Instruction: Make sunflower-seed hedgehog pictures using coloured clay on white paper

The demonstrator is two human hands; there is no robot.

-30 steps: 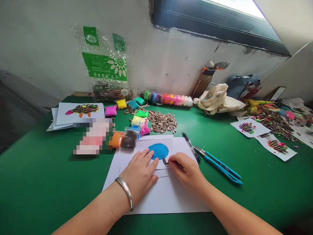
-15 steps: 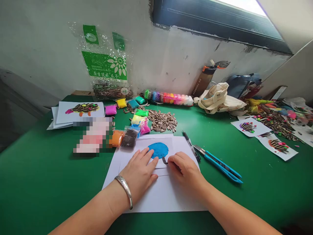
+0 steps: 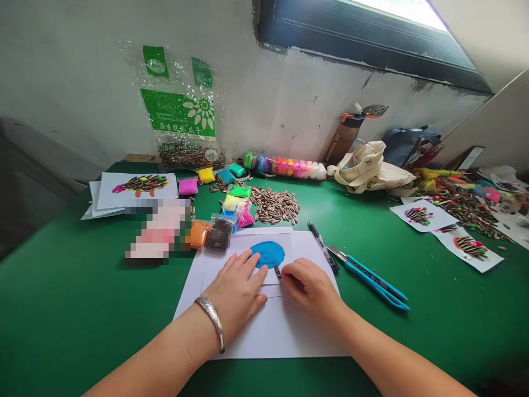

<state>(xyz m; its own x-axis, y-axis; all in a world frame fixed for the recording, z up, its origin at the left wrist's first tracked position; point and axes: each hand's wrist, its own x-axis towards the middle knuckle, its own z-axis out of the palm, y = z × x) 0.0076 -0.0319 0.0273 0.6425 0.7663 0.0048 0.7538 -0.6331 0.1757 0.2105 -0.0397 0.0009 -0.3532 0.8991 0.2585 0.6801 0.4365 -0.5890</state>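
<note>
A flat blue oval of modelling clay [image 3: 270,254] lies on a small white sheet, which rests on larger white paper [image 3: 285,336]. My left hand [image 3: 237,286], with a silver bangle at the wrist, lies flat on the paper, fingers spread and fingertips at the oval's left and lower edge. In my right hand [image 3: 309,284], thumb and forefinger pinch a small dark elongated piece [image 3: 278,271], just below the oval. It looks like dark clay, though its kind is hard to make out. Bagged black clay [image 3: 219,234] and orange clay [image 3: 198,234] sit beyond my left hand.
A black pen [image 3: 322,245] and a blue craft knife [image 3: 372,278], blade exposed, lie right of the paper. Behind are a sunflower seed pile [image 3: 275,205] and more clay packets [image 3: 237,203]. Finished seed pictures lie left [image 3: 140,187] and right [image 3: 421,215]. A bottle [image 3: 345,138] leans against the wall.
The dark piece in my right fingers has shifted and turned slightly, its tip still near the oval's lower edge. My left hand stays in place on the paper.
</note>
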